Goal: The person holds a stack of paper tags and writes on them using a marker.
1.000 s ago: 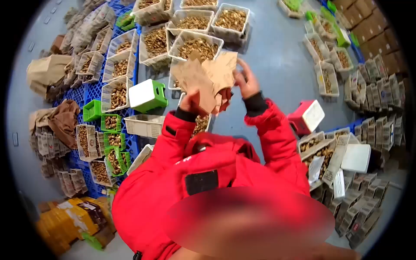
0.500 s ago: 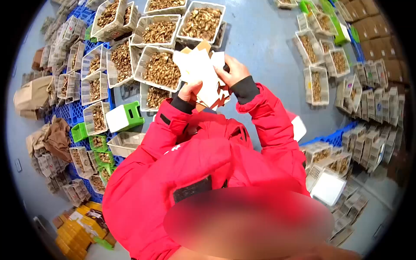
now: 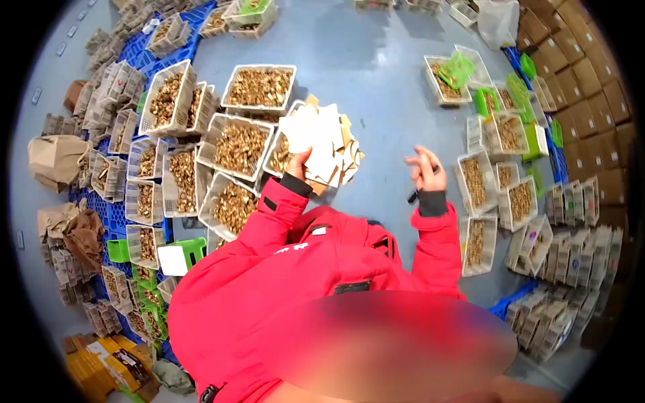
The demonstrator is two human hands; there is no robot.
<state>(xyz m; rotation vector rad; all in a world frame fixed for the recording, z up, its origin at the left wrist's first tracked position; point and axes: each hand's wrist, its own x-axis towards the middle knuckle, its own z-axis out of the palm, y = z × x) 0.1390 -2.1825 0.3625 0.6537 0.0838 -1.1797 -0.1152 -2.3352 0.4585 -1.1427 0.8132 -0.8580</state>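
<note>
Resting on blue pallets (image 3: pixel 115 218) at the left, rows of pale crates run from far to near, and from my distant seat I see a beige cover (image 3: pixel 57 154) and a brown cloth (image 3: pixel 84 238) along their outer edge. Yellow boxes (image 3: pixel 111 366) lie at the near left; a green box with a white face (image 3: pixel 195 252) stands further right.

Next I find several white crates on the floor, full of brown pieces (image 3: pixel 238 148) too small for me to identify. Just right of these, the left hand (image 3: pixel 299 163) is closed on a fanned stack of white and brown cards (image 3: pixel 322 138), which partly covers one crate. The red jacket (image 3: pixel 295 255) fills the near middle.

Further right, well apart from the cards, the right hand (image 3: pixel 426 174) is raised over bare blue floor (image 3: pixel 383 101), fingers partly bent around a dark pen-like object (image 3: pixel 412 197); I cannot tell exactly how it sits in the palm. Beyond that hand I see a line of filled crates, stacked grey crates (image 3: pixel 564 248) nearer, and brown cartons (image 3: pixel 571 121) along the right edge.
</note>
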